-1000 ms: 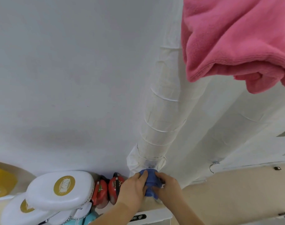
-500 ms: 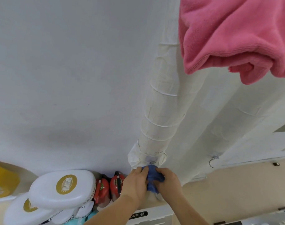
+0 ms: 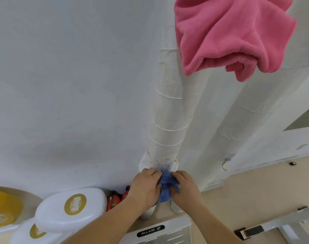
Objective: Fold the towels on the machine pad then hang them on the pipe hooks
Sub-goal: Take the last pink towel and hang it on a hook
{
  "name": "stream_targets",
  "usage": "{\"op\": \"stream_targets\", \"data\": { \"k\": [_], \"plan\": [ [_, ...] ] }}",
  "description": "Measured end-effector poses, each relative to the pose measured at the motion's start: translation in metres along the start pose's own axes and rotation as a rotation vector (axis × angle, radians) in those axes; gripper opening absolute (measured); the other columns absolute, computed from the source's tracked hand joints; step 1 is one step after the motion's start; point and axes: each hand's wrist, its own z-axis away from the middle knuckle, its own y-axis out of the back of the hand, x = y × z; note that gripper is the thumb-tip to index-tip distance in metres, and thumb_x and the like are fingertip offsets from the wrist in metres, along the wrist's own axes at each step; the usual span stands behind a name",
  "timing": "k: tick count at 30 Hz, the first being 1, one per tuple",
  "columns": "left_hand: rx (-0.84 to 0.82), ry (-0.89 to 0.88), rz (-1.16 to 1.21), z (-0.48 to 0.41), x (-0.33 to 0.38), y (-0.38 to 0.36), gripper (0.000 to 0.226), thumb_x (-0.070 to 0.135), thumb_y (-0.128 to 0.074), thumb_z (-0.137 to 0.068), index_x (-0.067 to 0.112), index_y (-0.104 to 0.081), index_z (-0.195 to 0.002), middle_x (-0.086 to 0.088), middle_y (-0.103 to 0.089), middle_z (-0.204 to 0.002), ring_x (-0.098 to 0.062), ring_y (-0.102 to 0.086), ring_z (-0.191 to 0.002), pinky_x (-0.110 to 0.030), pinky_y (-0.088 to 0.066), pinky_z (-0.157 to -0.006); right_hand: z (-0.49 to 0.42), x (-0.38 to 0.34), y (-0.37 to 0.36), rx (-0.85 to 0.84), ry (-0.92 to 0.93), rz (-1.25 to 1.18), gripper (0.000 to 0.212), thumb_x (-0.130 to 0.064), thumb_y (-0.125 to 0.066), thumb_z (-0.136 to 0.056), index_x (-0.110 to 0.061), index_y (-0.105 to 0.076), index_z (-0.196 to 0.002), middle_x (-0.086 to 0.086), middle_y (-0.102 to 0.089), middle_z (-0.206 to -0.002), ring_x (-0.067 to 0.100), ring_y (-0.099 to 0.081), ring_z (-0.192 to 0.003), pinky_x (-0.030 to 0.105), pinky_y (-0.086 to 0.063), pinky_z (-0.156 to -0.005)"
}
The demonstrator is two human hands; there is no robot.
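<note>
A small blue towel (image 3: 166,188) is bunched against the foot of the white wrapped pipe (image 3: 167,124), just under a small metal hook (image 3: 163,170). My left hand (image 3: 145,188) grips the towel's left side and my right hand (image 3: 185,187) grips its right side, fingers curled into the cloth. A pink towel (image 3: 233,37) hangs high on the pipe at the upper right. A second wire hook (image 3: 225,163) sticks out of the neighbouring pipe to the right, with nothing on it.
White lidded containers with gold labels (image 3: 70,208) and red bottles (image 3: 115,202) stand at the lower left against the wall. A yellow object (image 3: 3,206) sits at the far left. A white machine top (image 3: 160,231) lies below my hands.
Both hands have stayed on the blue towel at the pipe's foot, shifting slightly upward toward the hook. The view has tilted a little.
</note>
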Motion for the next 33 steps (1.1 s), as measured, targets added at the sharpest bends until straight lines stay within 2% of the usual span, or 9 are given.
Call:
{"op": "stream_targets", "data": {
  "k": [5, 9, 12, 15, 17, 22, 26, 30, 33],
  "plan": [
    [0.138, -0.091, 0.072, 0.007, -0.002, 0.003, 0.036, 0.035, -0.044, -0.086, 0.02, -0.07, -0.106, 0.0, -0.066, -0.103, -0.022, -0.064, -0.091, -0.036, -0.059, -0.082, 0.004, -0.004, 0.004, 0.06, 0.004, -0.013, 0.046, -0.016, -0.069, -0.085, -0.017, -0.064, -0.131, 0.001, -0.062, -0.13, 0.022, -0.059, -0.12, 0.024, -0.043, -0.103],
    [0.123, -0.153, 0.183, 0.027, 0.007, 0.003, 0.033, 0.034, -0.046, -0.094, 0.021, -0.07, -0.112, 0.004, -0.068, -0.106, -0.013, -0.065, -0.092, -0.028, -0.058, -0.082, 0.037, -0.003, 0.017, 0.191, -0.092, -0.096, 0.043, -0.021, -0.071, -0.087, -0.018, -0.065, -0.129, -0.002, -0.062, -0.129, 0.019, -0.058, -0.118, 0.031, -0.048, -0.102],
    [-0.039, -0.195, 0.296, 0.046, 0.025, -0.008, 0.021, 0.032, -0.052, -0.098, 0.026, -0.069, -0.109, 0.009, -0.066, -0.097, -0.007, -0.062, -0.082, -0.028, -0.057, -0.071, 0.086, 0.005, 0.018, 0.277, -0.28, -0.177, 0.041, -0.022, -0.069, -0.091, -0.016, -0.064, -0.131, -0.002, -0.061, -0.131, 0.017, -0.06, -0.117, 0.027, -0.046, -0.1],
    [-0.262, -0.288, 0.334, 0.075, 0.059, -0.027, 0.028, 0.031, -0.053, -0.101, 0.029, -0.064, -0.127, 0.009, -0.067, -0.106, -0.012, -0.062, -0.092, -0.028, -0.052, -0.083, 0.162, 0.011, 0.012, 0.355, -0.535, -0.26, 0.032, -0.02, -0.065, -0.096, -0.017, -0.066, -0.128, -0.006, -0.062, -0.126, 0.009, -0.059, -0.113, 0.019, -0.04, -0.096],
    [-0.414, -0.36, 0.362, 0.103, 0.084, -0.044, 0.034, 0.028, -0.054, -0.1, 0.025, -0.062, -0.133, 0.007, -0.068, -0.111, -0.013, -0.062, -0.098, -0.028, -0.049, -0.092, 0.221, 0.015, 0.004, 0.408, -0.736, -0.31, 0.028, -0.024, -0.062, -0.098, -0.02, -0.068, -0.126, -0.008, -0.066, -0.122, 0.007, -0.061, -0.113, 0.02, -0.043, -0.096],
    [-0.821, -0.503, 0.339, 0.2, 0.148, -0.088, 0.038, 0.03, -0.054, -0.101, 0.029, -0.058, -0.139, 0.014, -0.062, -0.11, -0.006, -0.062, -0.094, -0.024, -0.051, -0.093, 0.382, 0.008, -0.021, 0.449, -1.157, -0.441, 0.031, -0.031, -0.055, -0.101, -0.023, -0.064, -0.13, -0.005, -0.069, -0.118, 0.008, -0.06, -0.098, 0.022, -0.045, -0.086],
    [-1.042, -0.607, 0.316, 0.285, 0.191, -0.102, 0.042, 0.031, -0.057, -0.1, 0.032, -0.055, -0.142, 0.017, -0.062, -0.111, -0.006, -0.063, -0.096, -0.028, -0.053, -0.095, 0.497, -0.009, -0.048, 0.541, -1.339, -0.468, 0.03, -0.031, -0.056, -0.101, -0.023, -0.065, -0.128, -0.011, -0.069, -0.111, 0.005, -0.063, -0.099, 0.022, -0.049, -0.088],
    [-1.199, -0.694, 0.218, 0.361, 0.224, -0.124, 0.044, 0.031, -0.056, -0.1, 0.037, -0.051, -0.144, 0.014, -0.063, -0.116, -0.01, -0.064, -0.101, -0.027, -0.053, -0.092, 0.6, -0.023, -0.084, 0.575, -1.505, -0.416, 0.035, -0.03, -0.055, -0.1, -0.028, -0.059, -0.134, -0.011, -0.06, -0.131, 0.011, -0.059, -0.121, 0.024, -0.044, -0.097],
    [-1.267, -0.729, 0.14, 0.418, 0.247, -0.145, 0.048, 0.032, -0.056, -0.1, 0.033, -0.049, -0.147, 0.009, -0.063, -0.131, -0.013, -0.062, -0.114, -0.03, -0.051, -0.1, 0.675, -0.031, -0.109, 0.603, -1.636, -0.327, 0.04, -0.026, -0.056, -0.096, -0.027, -0.055, -0.136, -0.005, -0.055, -0.137, 0.015, -0.055, -0.122, 0.028, -0.046, -0.099]
  ]
}}
